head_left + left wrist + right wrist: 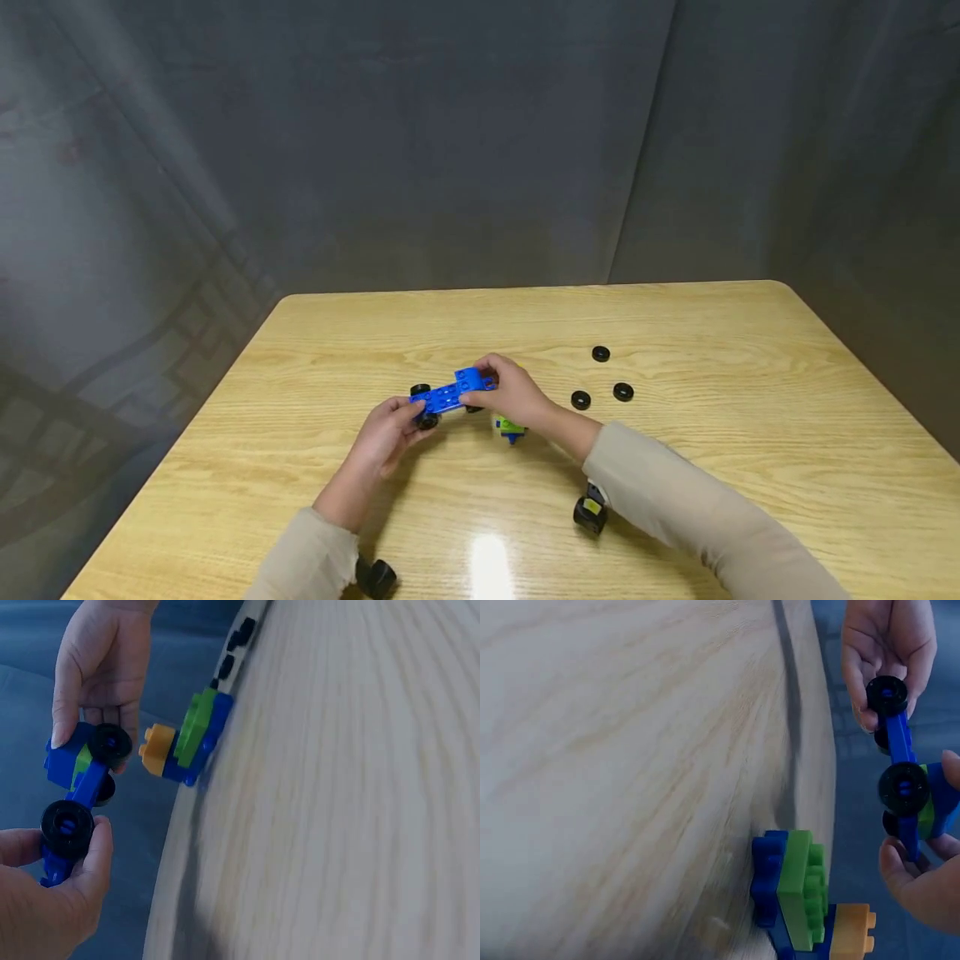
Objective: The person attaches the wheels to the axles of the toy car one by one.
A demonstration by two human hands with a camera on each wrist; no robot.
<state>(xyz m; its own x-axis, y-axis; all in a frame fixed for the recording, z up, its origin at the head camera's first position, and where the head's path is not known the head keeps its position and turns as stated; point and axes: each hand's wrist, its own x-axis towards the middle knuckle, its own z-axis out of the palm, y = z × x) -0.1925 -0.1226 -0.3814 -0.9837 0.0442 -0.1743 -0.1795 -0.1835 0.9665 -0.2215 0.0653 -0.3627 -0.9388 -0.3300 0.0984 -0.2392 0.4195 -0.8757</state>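
Note:
A blue toy car chassis [446,398] with black wheels is held up between both hands above the table. My left hand [386,433] pinches its left end by a wheel [67,827], thumb on top. At the other end, my right hand [517,396] grips around a blue block [471,380] mounted on the chassis. A thin green piece [926,814] shows under that block in the right wrist view. Close below the right hand stands a block stack [799,889] in green, blue and orange, mostly covered by that hand in the head view.
Three loose black wheels lie on the wooden table [720,417] right of the hands: a far one [601,354], a right one [623,392] and a near one [581,400]. Black devices sit by the right cuff [591,512] and left cuff [378,577]. A dark curtain [450,150] hangs behind.

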